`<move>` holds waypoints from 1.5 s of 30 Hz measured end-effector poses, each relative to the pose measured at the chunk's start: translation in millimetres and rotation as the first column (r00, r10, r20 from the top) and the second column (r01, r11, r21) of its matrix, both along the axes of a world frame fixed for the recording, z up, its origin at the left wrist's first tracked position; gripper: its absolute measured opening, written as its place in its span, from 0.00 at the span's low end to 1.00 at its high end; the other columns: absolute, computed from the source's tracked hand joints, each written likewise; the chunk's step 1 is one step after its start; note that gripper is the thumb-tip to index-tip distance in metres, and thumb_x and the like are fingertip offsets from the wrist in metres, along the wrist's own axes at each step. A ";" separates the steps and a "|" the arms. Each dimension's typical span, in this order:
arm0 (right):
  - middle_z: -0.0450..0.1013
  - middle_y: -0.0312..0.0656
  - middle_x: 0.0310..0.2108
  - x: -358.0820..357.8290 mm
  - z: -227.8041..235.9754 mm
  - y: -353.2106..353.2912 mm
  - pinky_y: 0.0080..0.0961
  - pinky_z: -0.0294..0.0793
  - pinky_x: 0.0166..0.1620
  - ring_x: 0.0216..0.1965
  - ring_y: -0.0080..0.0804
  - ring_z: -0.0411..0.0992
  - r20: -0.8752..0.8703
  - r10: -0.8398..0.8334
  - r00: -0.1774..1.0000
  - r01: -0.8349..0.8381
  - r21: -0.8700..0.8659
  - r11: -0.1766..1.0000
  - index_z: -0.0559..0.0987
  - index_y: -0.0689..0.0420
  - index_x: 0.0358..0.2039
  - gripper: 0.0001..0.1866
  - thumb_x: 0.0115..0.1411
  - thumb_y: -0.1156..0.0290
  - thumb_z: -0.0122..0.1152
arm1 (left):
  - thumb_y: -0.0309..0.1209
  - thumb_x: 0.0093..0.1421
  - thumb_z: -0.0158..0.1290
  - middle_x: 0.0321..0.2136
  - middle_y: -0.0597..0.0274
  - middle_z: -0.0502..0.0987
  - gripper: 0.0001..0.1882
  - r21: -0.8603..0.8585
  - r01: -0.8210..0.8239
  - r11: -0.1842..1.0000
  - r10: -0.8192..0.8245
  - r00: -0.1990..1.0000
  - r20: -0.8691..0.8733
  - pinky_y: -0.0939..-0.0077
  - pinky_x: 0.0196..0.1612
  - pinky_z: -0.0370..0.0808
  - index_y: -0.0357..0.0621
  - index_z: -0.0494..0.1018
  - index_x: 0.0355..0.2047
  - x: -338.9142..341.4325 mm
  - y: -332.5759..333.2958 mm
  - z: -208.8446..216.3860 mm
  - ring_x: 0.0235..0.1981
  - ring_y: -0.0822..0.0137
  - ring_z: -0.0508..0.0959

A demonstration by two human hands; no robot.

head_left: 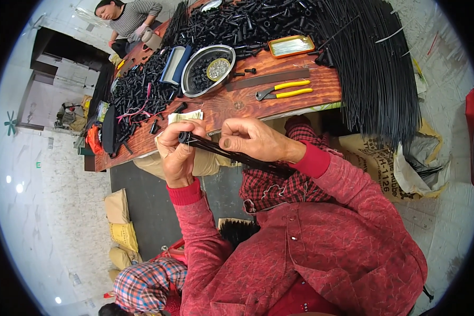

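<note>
My left hand (176,152) grips a short black tubular piece (184,137) with a round open end, just off the table's near edge. A bundle of thin black rods (237,156) slants from it to the lower right, passing below my right hand and toward my lap. My right hand (258,139) is closed in a pinch beside the bundle, thumb against curled fingers; whatever is between them is too small to make out. Behind my left hand lies a small stack of pale paper slips (187,116) at the table edge.
The wooden table (237,108) bears yellow-handled pliers (284,90), a flat dark bar (268,79), a metal bowl (230,58), an orange tray (292,46) and heaped black parts (247,26). Long black rods (374,68) overhang its right end. A person (129,21) sits far left.
</note>
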State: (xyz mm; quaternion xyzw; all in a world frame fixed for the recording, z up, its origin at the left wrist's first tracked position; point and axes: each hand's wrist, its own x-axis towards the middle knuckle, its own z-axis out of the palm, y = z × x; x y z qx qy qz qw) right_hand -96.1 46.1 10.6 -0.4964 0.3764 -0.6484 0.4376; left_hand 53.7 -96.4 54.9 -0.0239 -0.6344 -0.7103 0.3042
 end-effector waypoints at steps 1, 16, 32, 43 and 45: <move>0.60 0.27 0.23 0.2 -0.7 -0.1 0.19 0.59 0.29 0.27 0.15 0.57 0.034 0.009 0.999 -0.009 0.003 1.000 0.69 0.58 0.25 0.21 0.64 0.53 0.58 | 0.33 0.53 0.64 0.36 0.49 0.78 0.22 0.000 0.001 1.000 -0.001 1.000 0.000 0.67 0.41 0.77 0.32 0.73 0.44 -0.1 -0.3 -1.2 0.40 0.58 0.77; 0.65 0.28 0.25 -4.5 -5.3 0.7 0.17 0.61 0.31 0.29 0.14 0.59 0.016 0.047 0.999 -0.048 0.042 0.998 0.71 0.59 0.29 0.17 0.64 0.56 0.58 | 0.37 0.52 0.64 0.28 0.55 0.76 0.20 -0.061 0.056 0.997 -0.056 0.998 0.005 0.68 0.38 0.76 0.35 0.73 0.38 -9.2 3.5 4.2 0.34 0.61 0.73; 0.67 0.28 0.27 -6.3 7.6 -5.7 0.15 0.65 0.32 0.29 0.13 0.63 0.060 -0.055 0.997 0.055 -0.012 0.998 0.73 0.59 0.29 0.13 0.61 0.63 0.64 | 0.27 0.46 0.66 0.30 0.57 0.77 0.17 -0.114 0.013 0.993 -0.002 0.996 0.090 0.73 0.41 0.71 0.37 0.73 0.36 -15.9 9.8 14.6 0.34 0.67 0.75; 0.71 0.46 0.40 -20.2 68.5 9.2 0.28 0.75 0.39 0.37 0.35 0.75 -0.454 -0.663 0.596 0.452 -0.492 0.744 0.74 0.63 0.46 0.20 0.51 0.79 0.63 | 0.17 0.56 0.57 0.35 0.63 0.77 0.14 -0.235 -0.276 0.932 0.327 0.919 0.220 0.90 0.35 0.70 0.37 0.71 0.43 -29.4 38.3 34.7 0.34 0.81 0.74; 0.72 0.47 0.40 -22.9 73.6 16.0 0.31 0.76 0.39 0.36 0.39 0.76 -0.462 -0.616 0.638 0.448 -0.428 0.785 0.75 0.63 0.45 0.20 0.49 0.78 0.64 | 0.18 0.57 0.56 0.35 0.64 0.78 0.14 -0.216 -0.285 0.934 0.332 0.914 0.232 0.92 0.33 0.69 0.37 0.71 0.44 -31.9 43.6 31.6 0.31 0.83 0.73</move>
